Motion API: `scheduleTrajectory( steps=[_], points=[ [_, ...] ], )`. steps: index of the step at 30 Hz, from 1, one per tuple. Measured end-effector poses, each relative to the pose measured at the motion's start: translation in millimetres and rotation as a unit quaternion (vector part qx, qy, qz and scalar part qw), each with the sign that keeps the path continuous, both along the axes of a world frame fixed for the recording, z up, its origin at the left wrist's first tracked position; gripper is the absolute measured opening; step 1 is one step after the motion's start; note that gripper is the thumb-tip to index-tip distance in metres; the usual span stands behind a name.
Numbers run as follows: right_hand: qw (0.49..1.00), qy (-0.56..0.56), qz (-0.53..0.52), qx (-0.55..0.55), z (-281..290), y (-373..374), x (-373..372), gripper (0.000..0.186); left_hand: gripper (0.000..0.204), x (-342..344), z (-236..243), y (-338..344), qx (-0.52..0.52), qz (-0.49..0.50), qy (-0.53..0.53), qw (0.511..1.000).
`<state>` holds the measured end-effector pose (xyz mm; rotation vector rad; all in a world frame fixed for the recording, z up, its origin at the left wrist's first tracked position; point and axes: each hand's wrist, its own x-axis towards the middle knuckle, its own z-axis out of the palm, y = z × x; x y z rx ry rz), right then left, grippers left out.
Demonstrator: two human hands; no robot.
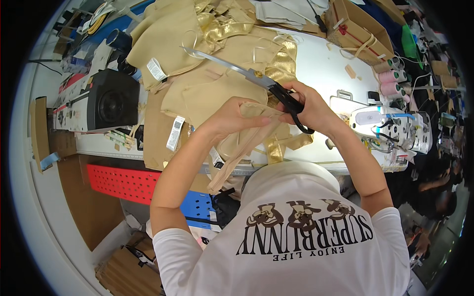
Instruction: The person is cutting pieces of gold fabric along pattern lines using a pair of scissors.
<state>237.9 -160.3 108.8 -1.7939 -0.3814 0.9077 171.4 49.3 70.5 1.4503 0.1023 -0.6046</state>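
Observation:
My left hand (230, 118) is closed on the upper edge of a beige fabric piece (244, 137), thumb on top. A strip of this cloth hangs down past the table's front edge. Black-handled scissors (253, 74) sit in my right hand (312, 109), their blades pointing away to the far left, over the pile. My right fingertips are also close to the cloth's edge; whether they pinch it I cannot tell. Beyond my hands lie beige garment pieces (197, 96) with white labels and shiny gold trim (284, 64).
A white sewing machine (390, 127) stands at the right, with pink thread cones (390, 89) behind it. A cardboard box (359, 30) is at the far right. On the left is a black speaker (114, 100). A red perforated panel (121, 182) lies below the table edge.

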Motion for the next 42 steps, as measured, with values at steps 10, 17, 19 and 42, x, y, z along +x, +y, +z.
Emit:
scheduleTrajectory(
  steps=[10,17,19,42],
  points=[
    [0.995,-0.013,-0.076,0.065,-3.6,-9.4,-3.3,0.052,0.031,-4.8,-8.1,-0.2,-0.039,0.038,0.011,0.998],
    [0.988,-0.08,-0.112,0.074,-5.7,-24.7,-10.9,0.056,0.028,0.3,-2.3,-1.9,-0.032,0.031,0.02,0.999],
    [0.989,-0.114,-0.063,0.072,-14.6,-22.8,-12.0,0.058,0.033,4.2,3.1,-7.1,0.021,-0.011,-0.016,1.0],
    [0.979,-0.138,-0.129,0.08,-18.0,-57.0,-34.5,0.07,0.053,-10.8,-5.8,8.6,0.119,-0.04,-0.054,0.991]
  ],
)
